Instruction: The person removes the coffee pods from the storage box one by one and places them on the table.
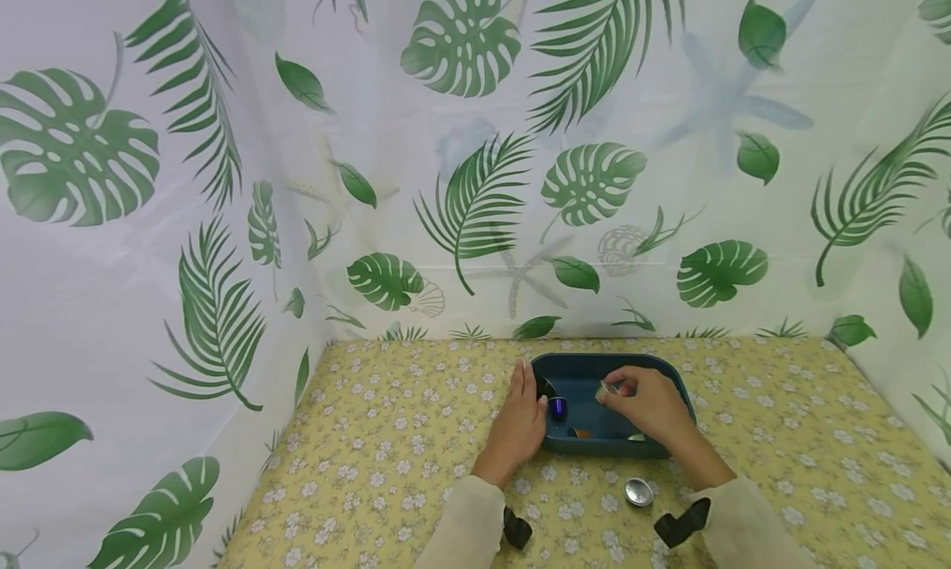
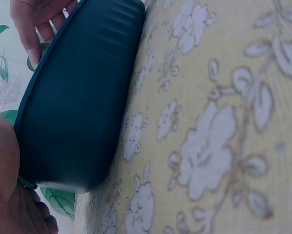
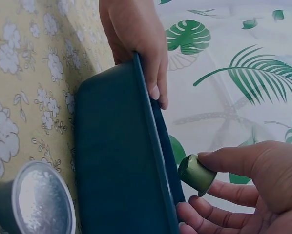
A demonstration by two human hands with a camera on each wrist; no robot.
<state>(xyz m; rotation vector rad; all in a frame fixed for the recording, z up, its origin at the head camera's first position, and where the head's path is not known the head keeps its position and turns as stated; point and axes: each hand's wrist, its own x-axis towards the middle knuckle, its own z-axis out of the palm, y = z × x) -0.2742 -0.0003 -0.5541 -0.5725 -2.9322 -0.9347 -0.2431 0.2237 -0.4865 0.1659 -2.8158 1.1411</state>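
A dark blue-green plastic tray [image 1: 594,446] stands on the flowered cloth. My left hand [image 1: 519,420] holds its left rim, thumb inside and the other fingers outside. Above the tray's right half, my right hand [image 1: 649,404] pinches a green coffee capsule [image 3: 198,174] between thumb and fingers. Inside the tray lie a blue capsule [image 1: 558,408], a dark one [image 1: 546,386] near the left hand, and an orange-brown one [image 1: 580,433] and a pale green one [image 1: 636,438], both partly hidden by the front wall.
A silver-lidded capsule [image 1: 638,492] sits on the yellow flowered cloth [image 1: 386,453] in front of the tray, near the right wrist. Behind and to the left hang white sheets [image 1: 475,305] printed with green leaves. Black wrist mounts [image 1: 681,523] show at both sleeves.
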